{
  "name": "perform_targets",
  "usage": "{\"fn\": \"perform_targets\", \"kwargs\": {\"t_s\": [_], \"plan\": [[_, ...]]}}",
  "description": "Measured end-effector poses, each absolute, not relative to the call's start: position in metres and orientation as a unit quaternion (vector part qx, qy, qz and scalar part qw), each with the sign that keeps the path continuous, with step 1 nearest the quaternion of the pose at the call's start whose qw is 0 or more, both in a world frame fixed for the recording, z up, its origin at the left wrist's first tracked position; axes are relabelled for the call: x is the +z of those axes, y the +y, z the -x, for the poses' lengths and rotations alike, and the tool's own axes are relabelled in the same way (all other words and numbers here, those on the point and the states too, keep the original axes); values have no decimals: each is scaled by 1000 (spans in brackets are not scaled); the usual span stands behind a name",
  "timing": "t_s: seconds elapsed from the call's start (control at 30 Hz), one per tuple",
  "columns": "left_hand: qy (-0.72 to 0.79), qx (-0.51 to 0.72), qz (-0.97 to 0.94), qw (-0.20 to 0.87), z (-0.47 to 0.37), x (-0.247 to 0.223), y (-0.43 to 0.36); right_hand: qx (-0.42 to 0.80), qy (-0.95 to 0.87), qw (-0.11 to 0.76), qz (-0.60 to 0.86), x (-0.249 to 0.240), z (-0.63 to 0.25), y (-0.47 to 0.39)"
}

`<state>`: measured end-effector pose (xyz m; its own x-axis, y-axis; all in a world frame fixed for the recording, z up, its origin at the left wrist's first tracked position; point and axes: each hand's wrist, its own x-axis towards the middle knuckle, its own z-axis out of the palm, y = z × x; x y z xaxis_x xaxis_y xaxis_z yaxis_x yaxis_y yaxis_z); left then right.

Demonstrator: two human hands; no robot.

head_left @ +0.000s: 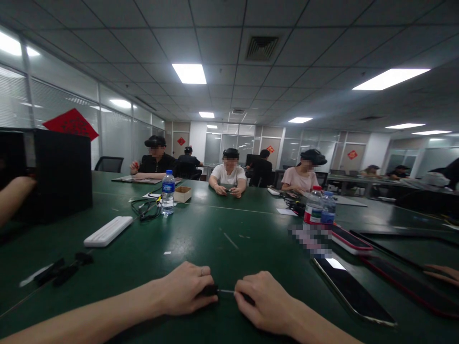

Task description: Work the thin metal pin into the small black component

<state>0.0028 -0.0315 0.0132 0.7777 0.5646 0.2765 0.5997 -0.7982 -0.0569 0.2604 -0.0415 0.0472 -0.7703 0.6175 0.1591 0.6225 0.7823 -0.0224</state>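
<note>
Low in the middle of the head view, my two hands are level with each other over the green table [201, 239]. A thin metal rod with black ends [226, 291] spans the short gap between them; its exact kind I cannot make out. My left hand [188, 289], with a ring on one finger, is closed round the black end on the left. On the other side my right hand [263, 303] pinches the rod, and a bit of black shows under its fingers. Both ends are partly hidden by the fingers.
To the left lie a white power strip [108, 231] and black cable plugs [60, 270], before a black box [64, 174] with another person's arm in it. A water bottle [168, 193] stands ahead. Phones [353, 286] lie at right, near another person's hand [442, 273]. Several people sit opposite.
</note>
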Motion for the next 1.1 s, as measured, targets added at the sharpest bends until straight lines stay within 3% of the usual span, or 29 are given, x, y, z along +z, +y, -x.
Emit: {"fn": "perform_targets", "kwargs": {"t_s": [1.1], "plan": [[-313, -141, 938, 50, 0, 12, -29, -14, -941, 79, 330, 46, -257, -37]]}}
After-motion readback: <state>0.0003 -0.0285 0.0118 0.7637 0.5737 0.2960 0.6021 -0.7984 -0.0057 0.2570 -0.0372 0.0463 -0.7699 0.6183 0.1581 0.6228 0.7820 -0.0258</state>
